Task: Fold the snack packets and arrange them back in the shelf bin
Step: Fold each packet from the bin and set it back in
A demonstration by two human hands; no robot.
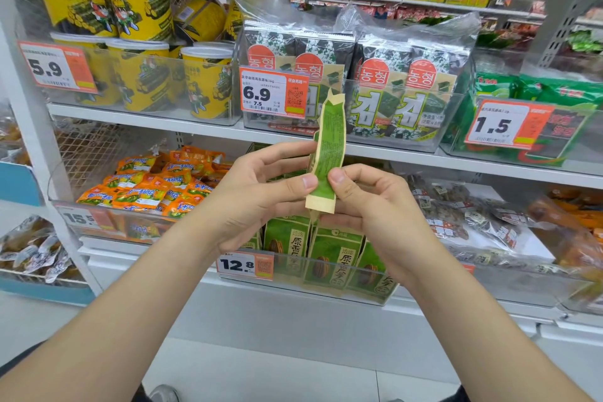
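From your head camera, you hold one green snack packet (328, 147) upright in front of the shelves, folded lengthwise into a narrow strip, with its tan sealed ends at top and bottom. Your left hand (261, 192) pinches its lower part, thumb pressed on the front and fingers curled behind. Your right hand (375, 206) pinches the same lower part from the other side, its thumb tip just beside the left thumb.

Directly below your hands, on the lower shelf, sits the clear shelf bin (284, 284). It holds more green packets (332, 258) standing upright, and a 12.8 price tag (244, 266) is fixed to its front. To the left of it another bin is piled with orange packets (153, 186). On the shelf above, seaweed packs (359, 81) stand behind a 6.9 price tag (274, 95), with yellow tubs (140, 26) stacked further left.
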